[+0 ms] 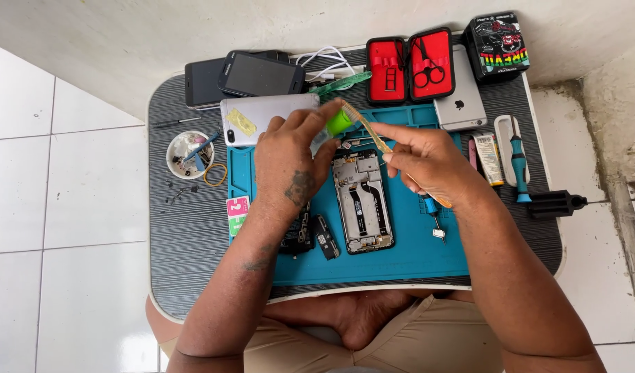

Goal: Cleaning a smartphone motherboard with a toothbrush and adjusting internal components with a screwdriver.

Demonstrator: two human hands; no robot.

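Left hand (287, 155) pinching green-capped bottle (339, 123); right hand (426, 160) clamped on toothbrush (364, 128) above opened phone (362, 200), mat (414, 249) centre. Risk: excess liquid dripping, flooding board.

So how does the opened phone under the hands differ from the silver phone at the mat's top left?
The opened phone lies upright on the blue mat with its back off, boards and cables bare; the silver phone lies sideways, its back cover on. The opened phone is in full view, while the left hand hides part of the silver phone. Both lie flat, rear side up.
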